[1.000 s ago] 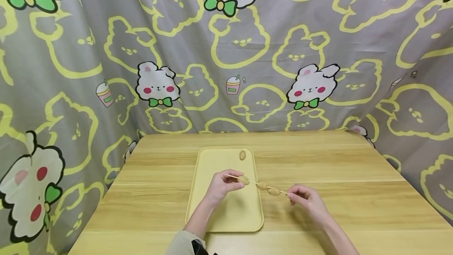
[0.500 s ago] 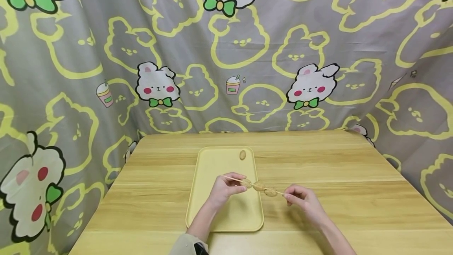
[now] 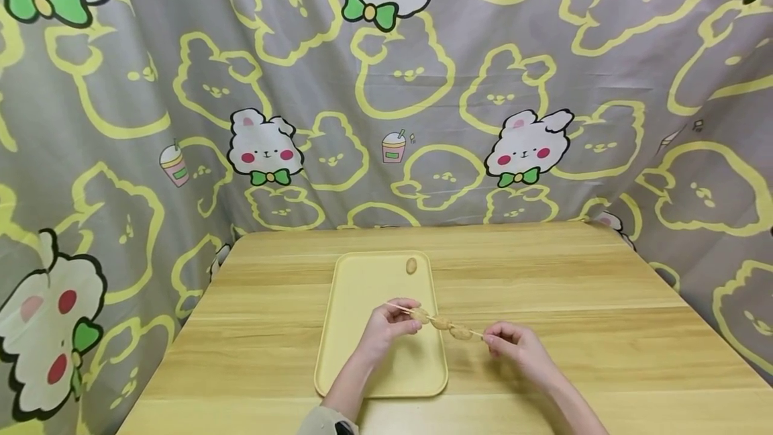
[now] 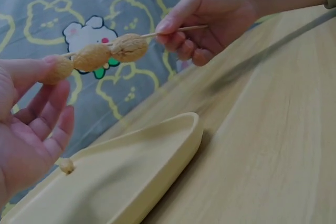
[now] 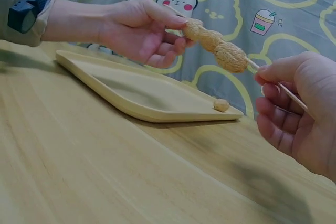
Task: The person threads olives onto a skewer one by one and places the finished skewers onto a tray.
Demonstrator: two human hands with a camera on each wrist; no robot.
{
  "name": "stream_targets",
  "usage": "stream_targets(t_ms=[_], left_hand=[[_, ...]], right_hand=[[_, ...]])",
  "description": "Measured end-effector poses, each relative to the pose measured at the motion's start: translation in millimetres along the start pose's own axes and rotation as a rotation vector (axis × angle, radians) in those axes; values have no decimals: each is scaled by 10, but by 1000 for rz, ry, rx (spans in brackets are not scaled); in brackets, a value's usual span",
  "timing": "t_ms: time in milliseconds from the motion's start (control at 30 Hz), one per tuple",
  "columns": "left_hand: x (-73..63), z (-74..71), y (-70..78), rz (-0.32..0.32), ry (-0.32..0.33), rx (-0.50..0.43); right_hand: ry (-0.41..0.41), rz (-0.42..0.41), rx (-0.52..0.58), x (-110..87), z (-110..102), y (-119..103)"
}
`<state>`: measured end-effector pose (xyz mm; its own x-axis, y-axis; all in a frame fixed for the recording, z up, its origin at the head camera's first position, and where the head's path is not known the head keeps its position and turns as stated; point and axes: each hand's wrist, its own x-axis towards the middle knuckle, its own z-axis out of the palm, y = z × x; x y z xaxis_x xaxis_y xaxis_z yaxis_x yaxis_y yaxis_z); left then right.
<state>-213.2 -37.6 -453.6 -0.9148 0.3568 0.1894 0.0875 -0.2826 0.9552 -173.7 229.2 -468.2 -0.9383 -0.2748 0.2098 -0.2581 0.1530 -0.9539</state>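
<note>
A thin wooden skewer [image 3: 476, 333] is held up above the tray's right side, sloping down to the right in the head view. It runs through three brown, wrinkled, oval food balls, the middle one [image 3: 441, 323] and right one [image 3: 461, 332] touching. My left hand [image 3: 384, 331] pinches the leftmost ball [image 4: 59, 71] between thumb and fingers, its other fingers loosely bent. The skewer's tip sticks out past that hand. With thumb and fingertips, my right hand [image 3: 521, 349] grips the skewer's bare right end, clear of the balls; its tail crosses the palm in the right wrist view.
Under the left hand lies a pale yellow rectangular tray [image 3: 386, 381] with a low rim. One loose brown ball [image 3: 411, 266] sits at its far right corner. The wooden table [image 3: 604, 287] ends at a grey cartoon-print curtain [image 3: 338, 86] behind and at the sides.
The leftmost ball has slid along the skewer with my left hand toward the other two, narrowing the gap. My right hand has shifted slightly left. The loose ball stays on the tray.
</note>
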Motion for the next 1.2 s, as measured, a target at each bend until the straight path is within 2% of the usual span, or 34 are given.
stream_targets(t_ms=[167, 267, 400, 533, 667, 833, 933, 1067, 1200], left_hand=[[59, 26, 6, 7, 56, -29], [121, 19, 1, 17, 104, -11], [230, -38, -19, 35, 168, 138], [366, -124, -13, 16, 242, 312], [528, -202, 20, -8, 312, 408], [718, -268, 24, -22, 349, 457], [812, -287, -8, -52, 365, 479], [932, -310, -76, -108, 352, 544], [1028, -356, -147, -138, 336, 653]], right_hand=[[107, 62, 17, 2, 37, -32], [159, 80, 25, -6, 30, -66], [208, 67, 5, -20, -23, -123], [247, 62, -17, -41, -103, -152], [272, 63, -18, -65, -171, -156], [302, 66, 2, -90, -210, -154], [309, 70, -2, -106, -222, -160], [324, 88, -8, -118, -240, -167], [335, 97, -9, -116, -252, -179]])
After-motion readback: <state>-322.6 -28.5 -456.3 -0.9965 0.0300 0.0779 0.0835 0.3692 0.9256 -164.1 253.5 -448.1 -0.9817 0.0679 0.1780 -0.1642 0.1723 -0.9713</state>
